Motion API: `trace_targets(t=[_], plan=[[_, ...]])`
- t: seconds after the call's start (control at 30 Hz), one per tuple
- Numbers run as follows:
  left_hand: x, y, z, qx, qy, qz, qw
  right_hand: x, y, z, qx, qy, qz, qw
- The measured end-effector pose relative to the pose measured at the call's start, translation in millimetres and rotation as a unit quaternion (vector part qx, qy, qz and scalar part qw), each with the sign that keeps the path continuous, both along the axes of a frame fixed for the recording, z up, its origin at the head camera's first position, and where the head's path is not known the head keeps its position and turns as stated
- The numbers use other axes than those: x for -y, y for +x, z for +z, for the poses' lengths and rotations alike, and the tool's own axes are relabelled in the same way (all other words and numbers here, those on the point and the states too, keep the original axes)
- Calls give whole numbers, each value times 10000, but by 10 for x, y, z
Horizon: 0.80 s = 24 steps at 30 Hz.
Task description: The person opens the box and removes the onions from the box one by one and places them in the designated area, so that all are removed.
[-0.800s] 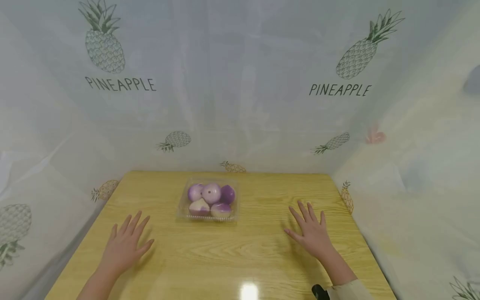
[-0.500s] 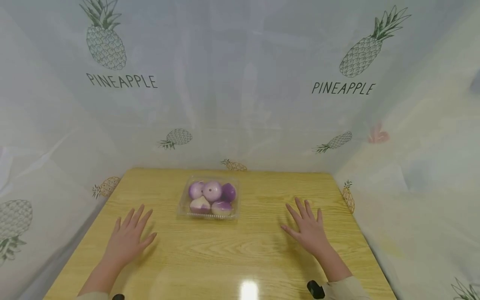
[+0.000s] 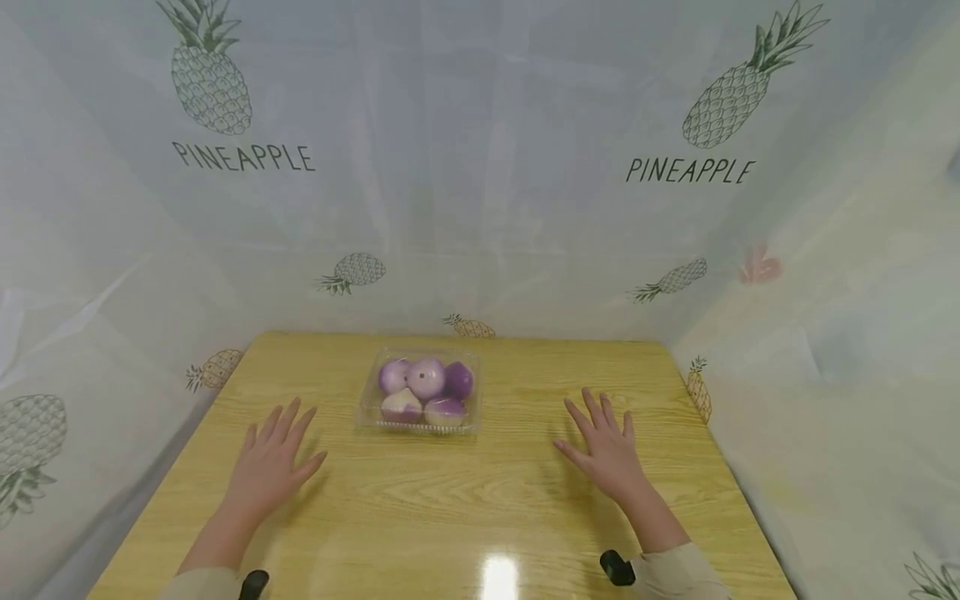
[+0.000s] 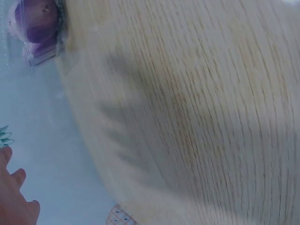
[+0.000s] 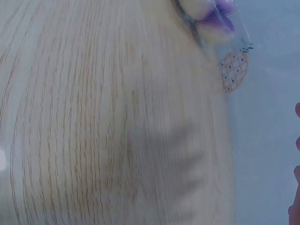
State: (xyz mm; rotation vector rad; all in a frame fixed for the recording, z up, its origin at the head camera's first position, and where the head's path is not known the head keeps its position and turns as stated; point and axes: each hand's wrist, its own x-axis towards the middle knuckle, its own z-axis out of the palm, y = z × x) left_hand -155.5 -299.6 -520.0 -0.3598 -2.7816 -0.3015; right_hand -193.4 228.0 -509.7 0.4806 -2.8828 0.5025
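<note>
A clear plastic clamshell box sits toward the back of the wooden table, left of centre. Inside it lie several round purple-and-cream items that look like onions or turnips. To the box's left, my left hand hovers over the table with fingers spread, holding nothing. My right hand is likewise spread over the table to the right of the box. In the left wrist view, part of the box with its purple contents shows at the top left; in the right wrist view, it shows at the top edge.
The light wooden table has a bright reflection near its front edge. Behind it and at both sides hangs a pale curtain printed with pineapples. A small black device is worn at my right wrist.
Both hands have moved slightly inward and forward toward the box, fingers still spread. The head view has tilted a little, and more of the sleeves shows. The box stays where it was.
</note>
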Motion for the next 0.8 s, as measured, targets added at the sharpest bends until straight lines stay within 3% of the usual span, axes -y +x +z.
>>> trace_targets(t=[0.27,0.6,0.8], plan=[[-96,-62,-53,183,617,87,9979,160,-28,-87,163,-663,34,9977],[-298,-173,-159,252,1221,-16,9922,438,43,-202,402,-1647,149,9854],[-400,-178,-239,653,2053,-55,9765,630,48,-259,422,-2044,417,9771]])
